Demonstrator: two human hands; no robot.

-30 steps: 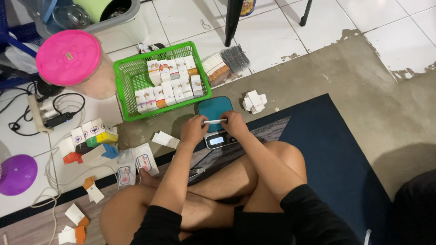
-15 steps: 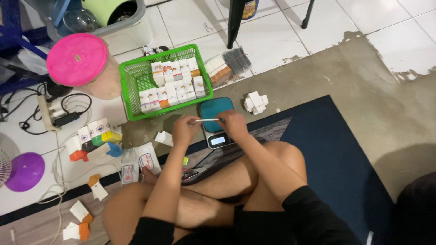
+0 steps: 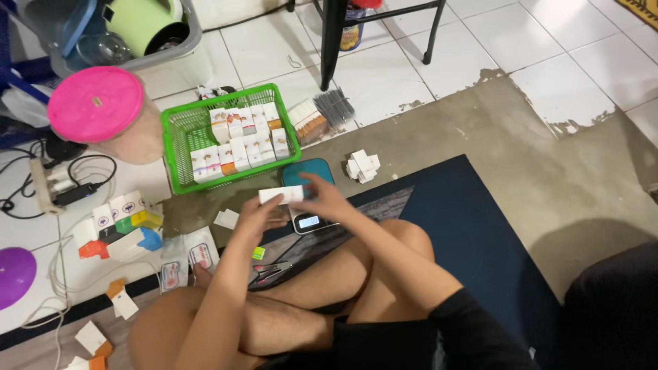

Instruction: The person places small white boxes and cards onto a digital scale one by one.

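At the far left a pink lid (image 3: 94, 104) tops a clear tub, with a power strip (image 3: 49, 186) below it on the tiled floor (image 3: 384, 75). Next comes a green basket (image 3: 179, 137) lined with small boxes. The left hand (image 3: 255, 218) has its grip closed on one end of a small white box (image 3: 281, 194); the right hand (image 3: 327, 199) grasps the other end, holding it just above a teal scale (image 3: 307, 173) (its display lit). Right of that, a loose pile of folded white cartons (image 3: 362, 165) lies by the dark blue mat (image 3: 466, 226).
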